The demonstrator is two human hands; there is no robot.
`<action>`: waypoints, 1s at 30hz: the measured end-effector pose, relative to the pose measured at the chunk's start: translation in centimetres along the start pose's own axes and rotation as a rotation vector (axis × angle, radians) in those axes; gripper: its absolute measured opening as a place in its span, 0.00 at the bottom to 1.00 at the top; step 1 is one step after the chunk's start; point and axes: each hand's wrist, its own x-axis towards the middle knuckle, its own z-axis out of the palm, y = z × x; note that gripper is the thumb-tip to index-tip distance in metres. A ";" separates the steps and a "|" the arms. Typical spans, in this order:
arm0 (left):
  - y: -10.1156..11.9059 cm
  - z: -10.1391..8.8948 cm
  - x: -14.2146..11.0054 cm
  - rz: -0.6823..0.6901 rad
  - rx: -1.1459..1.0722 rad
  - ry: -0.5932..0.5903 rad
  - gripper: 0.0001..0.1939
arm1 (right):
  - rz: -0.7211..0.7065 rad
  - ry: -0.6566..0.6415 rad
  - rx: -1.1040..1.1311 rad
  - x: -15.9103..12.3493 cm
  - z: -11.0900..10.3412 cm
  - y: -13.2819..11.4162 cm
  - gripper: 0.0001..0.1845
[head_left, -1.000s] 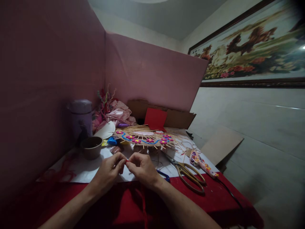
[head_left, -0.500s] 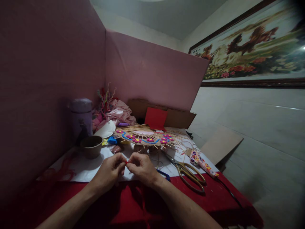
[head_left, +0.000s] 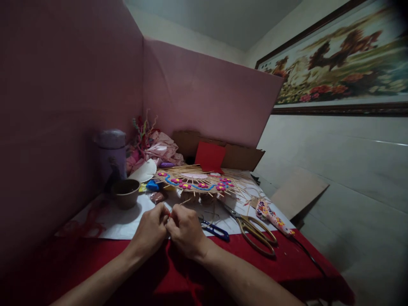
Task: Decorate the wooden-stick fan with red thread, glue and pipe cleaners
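My left hand [head_left: 151,231] and my right hand [head_left: 185,230] meet fingertip to fingertip over the white paper sheet [head_left: 121,221], both pinched on a tiny red piece [head_left: 169,216] that is too small to name. Just beyond them lies a fan-shaped mat of wooden sticks [head_left: 197,180] trimmed with a blue line and pink flowers. Small blue-handled scissors [head_left: 214,229] lie right of my right hand. Gold-handled scissors [head_left: 255,231] lie further right.
A brown bowl [head_left: 126,192] and a lilac flask [head_left: 111,153] stand at the left by the pink partition [head_left: 63,106]. Pink wrapping and pipe cleaners [head_left: 153,148], a red card [head_left: 209,156] and a cardboard box [head_left: 242,157] sit behind. A patterned glue gun [head_left: 270,216] lies right, on the red cloth [head_left: 287,259].
My two hands have drawn closer together, and the view has shifted slightly. The small blue scissors, earlier mostly hidden behind my right hand, now show.
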 end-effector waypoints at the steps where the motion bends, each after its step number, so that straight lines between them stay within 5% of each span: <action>1: 0.0 0.1 0.0 -0.012 0.007 0.008 0.06 | -0.021 -0.002 -0.054 0.0 0.1 0.0 0.06; 8: 0.1 -0.4 0.4 -0.007 -0.128 0.004 0.07 | -0.036 -0.082 -0.175 0.1 -1.2 0.0 0.04; 13: 0.2 -0.8 0.5 0.001 -0.137 0.003 0.11 | -0.021 -0.100 0.015 0.5 -1.7 0.3 0.08; 22: -0.4 -1.2 0.6 -0.046 -0.353 -0.362 0.17 | 0.034 -0.147 0.142 0.8 -2.9 0.4 0.08; 30: -0.3 -1.9 0.6 -0.022 -0.338 -0.454 0.19 | -0.004 -0.281 0.121 1.1 -3.8 0.6 0.11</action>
